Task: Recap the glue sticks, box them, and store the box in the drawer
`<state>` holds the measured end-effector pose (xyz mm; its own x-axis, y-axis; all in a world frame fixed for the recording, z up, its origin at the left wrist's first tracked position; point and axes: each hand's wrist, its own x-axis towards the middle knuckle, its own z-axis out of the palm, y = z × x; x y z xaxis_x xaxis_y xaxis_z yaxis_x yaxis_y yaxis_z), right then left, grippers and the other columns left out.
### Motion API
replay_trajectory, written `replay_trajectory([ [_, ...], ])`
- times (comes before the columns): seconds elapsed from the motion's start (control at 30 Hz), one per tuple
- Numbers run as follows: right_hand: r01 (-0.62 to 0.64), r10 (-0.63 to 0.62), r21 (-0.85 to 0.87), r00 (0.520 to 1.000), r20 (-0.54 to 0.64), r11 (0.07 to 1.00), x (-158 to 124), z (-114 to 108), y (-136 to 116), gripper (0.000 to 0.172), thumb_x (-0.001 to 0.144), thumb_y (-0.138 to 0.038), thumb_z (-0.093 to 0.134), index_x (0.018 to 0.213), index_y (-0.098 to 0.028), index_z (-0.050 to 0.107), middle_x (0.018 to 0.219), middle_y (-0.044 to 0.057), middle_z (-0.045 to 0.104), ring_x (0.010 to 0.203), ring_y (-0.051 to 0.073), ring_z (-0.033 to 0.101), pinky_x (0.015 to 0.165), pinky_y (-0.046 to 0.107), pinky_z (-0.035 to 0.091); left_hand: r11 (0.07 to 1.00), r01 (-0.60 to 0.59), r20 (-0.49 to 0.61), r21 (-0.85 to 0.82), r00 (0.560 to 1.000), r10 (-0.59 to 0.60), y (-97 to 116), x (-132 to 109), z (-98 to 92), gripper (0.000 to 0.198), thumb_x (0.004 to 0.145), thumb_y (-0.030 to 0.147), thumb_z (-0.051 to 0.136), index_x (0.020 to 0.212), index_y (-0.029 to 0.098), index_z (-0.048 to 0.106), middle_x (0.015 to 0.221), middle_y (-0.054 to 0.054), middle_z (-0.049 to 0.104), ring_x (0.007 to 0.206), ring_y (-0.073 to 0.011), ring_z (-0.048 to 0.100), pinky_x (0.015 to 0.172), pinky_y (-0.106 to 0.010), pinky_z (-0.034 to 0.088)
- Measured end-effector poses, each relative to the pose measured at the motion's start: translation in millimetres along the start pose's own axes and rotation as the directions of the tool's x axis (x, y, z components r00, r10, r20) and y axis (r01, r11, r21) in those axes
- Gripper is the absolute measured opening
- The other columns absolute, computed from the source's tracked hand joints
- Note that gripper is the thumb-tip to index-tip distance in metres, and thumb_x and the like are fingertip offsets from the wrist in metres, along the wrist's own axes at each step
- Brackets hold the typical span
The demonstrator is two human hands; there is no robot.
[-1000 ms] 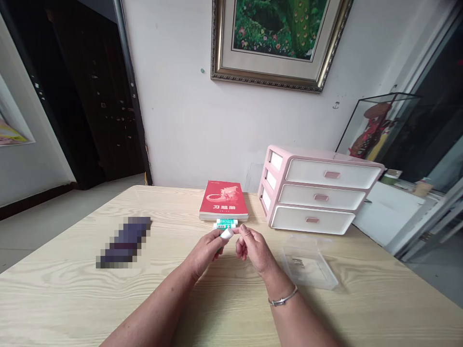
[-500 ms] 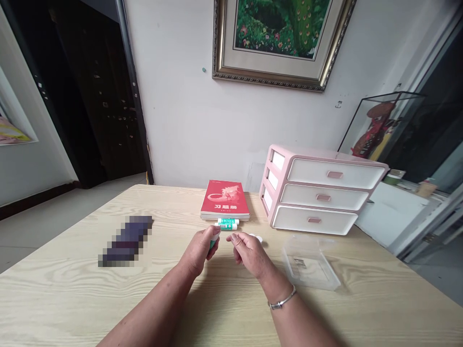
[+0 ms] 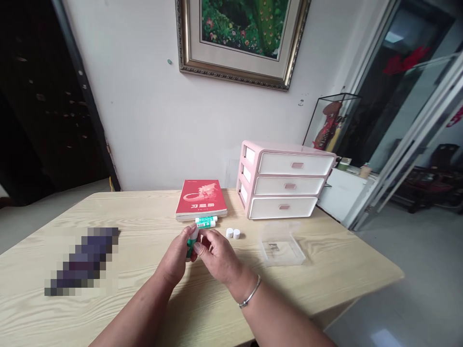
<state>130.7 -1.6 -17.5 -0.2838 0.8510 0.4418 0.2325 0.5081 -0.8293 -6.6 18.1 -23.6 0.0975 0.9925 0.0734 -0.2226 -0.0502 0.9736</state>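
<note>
The left hand [image 3: 177, 253] is curled snugly round a green-and-white tube [image 3: 191, 243], above the surface [image 3: 126, 212], between its back and near edges. The right hand [image 3: 219, 253] is half closed, its thumb against the tube; whether it grips cannot be told. Toward the back edge, two similar tubes [image 3: 206, 224] lie before a red book [image 3: 201, 196], with two white caps [image 3: 236, 234] to their right.

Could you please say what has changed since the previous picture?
The right hand has moved left to the green glue stick in the left hand, leaving two white caps in full view. The view turned right; the red book and pink drawer unit stayed put.
</note>
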Motion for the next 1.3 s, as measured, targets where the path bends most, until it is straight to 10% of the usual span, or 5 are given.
replay_trajectory([
  [0.33,0.127,-0.188,-0.371,0.973,-0.132,0.920,-24,-29,-18,0.037,0.096,-0.022,0.053,0.133,-0.025,0.051,0.131,0.009,0.055,0.121,0.024,0.051,0.104,0.041,0.042,0.989,-0.146,0.438,0.024,0.891,0.121,3,-13,7.2,0.050,0.097,0.059,0.036,0.131,0.024,0.048,0.124,-0.011,0.057,0.114,-0.0259,0.054,0.094,-0.041,0.046],
  [0.5,0.020,-0.155,-0.749,0.982,-0.111,0.662,-47,-102,-33,0.028,0.094,-0.017,0.055,0.121,-0.024,0.057,0.115,0.009,0.065,0.108,0.026,0.058,0.096,0.042,0.043,0.979,-0.151,0.355,0.141,0.930,0.092,7,-9,-1.9,0.050,0.096,0.057,0.039,0.132,0.023,0.047,0.111,-0.009,0.059,0.099,-0.0233,0.059,0.089,-0.041,0.049],
  [0.7,-0.030,0.160,-0.952,0.987,0.021,0.306,-64,-176,-16,0.007,0.088,-0.016,0.064,0.093,-0.021,0.064,0.090,0.004,0.069,0.087,0.023,0.061,0.077,0.032,0.039,0.985,-0.107,0.248,0.136,0.966,0.071,4,-2,-5.1,0.050,0.093,0.060,0.042,0.121,0.020,0.056,0.099,-0.006,0.061,0.077,-0.0187,0.061,0.071,-0.035,0.053],
  [1.3,-0.167,0.413,-0.971,0.907,-0.082,0.173,-57,-189,17,0.013,0.084,-0.017,0.064,0.090,-0.022,0.074,0.086,0.008,0.073,0.083,0.024,0.066,0.065,0.029,0.035,0.772,-0.139,0.139,0.620,0.988,0.066,-10,13,-17.2,0.040,0.087,0.056,0.049,0.081,0.020,0.063,0.069,0.000,0.060,0.064,-0.0187,0.058,0.060,-0.026,0.040],
])
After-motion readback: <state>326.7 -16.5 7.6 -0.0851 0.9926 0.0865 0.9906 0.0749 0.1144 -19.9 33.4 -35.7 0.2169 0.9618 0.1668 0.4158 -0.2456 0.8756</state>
